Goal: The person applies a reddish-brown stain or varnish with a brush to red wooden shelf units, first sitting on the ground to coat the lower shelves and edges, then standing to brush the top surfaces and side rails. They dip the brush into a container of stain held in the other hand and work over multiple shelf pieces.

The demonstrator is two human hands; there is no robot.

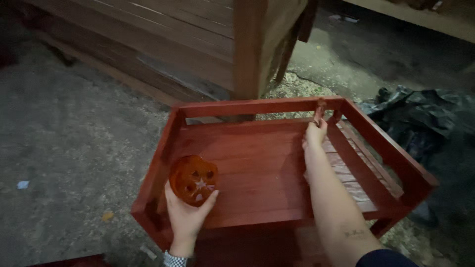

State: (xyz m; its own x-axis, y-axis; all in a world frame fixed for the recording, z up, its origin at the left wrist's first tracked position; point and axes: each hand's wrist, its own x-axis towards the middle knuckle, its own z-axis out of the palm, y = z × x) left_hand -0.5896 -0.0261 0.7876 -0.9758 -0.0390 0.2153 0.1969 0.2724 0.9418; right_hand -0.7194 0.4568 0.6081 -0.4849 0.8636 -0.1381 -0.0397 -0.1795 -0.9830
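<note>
The right arm extends forward and away from the body, bare from the dark sleeve at the near edge, with the forearm lying over the middle of the red-stained wooden piece [257, 168]. The right hand [314, 134] is raised at the far rail of this piece, fingers closed around a small brush [319, 111] whose handle stands upright against the rail (the bristle end is too small to make out). The brush touches the far rail near its right corner.

The left hand [187, 212] sits at the near left corner of the wooden piece, palm up, wrist bent back. Its fingers and thumb are clamped around a small round container [193, 180], tilted so the open mouth faces the camera. The container is coated inside with orange-red stain; pale patches show at its bottom, where the liquid lies thin. The container is held just above the near left part of the flat panel, close to the left rail.

The wooden piece is a shallow frame: a flat panel on the left, slats on the right, and raised rails on the left, far and right sides. All visible surfaces carry the same red colour.

Beyond the far rail stands a stack of brown timber [198, 44]. A crumpled black plastic sheet [420, 116] lies on the concrete floor [74, 138] to the right.
</note>
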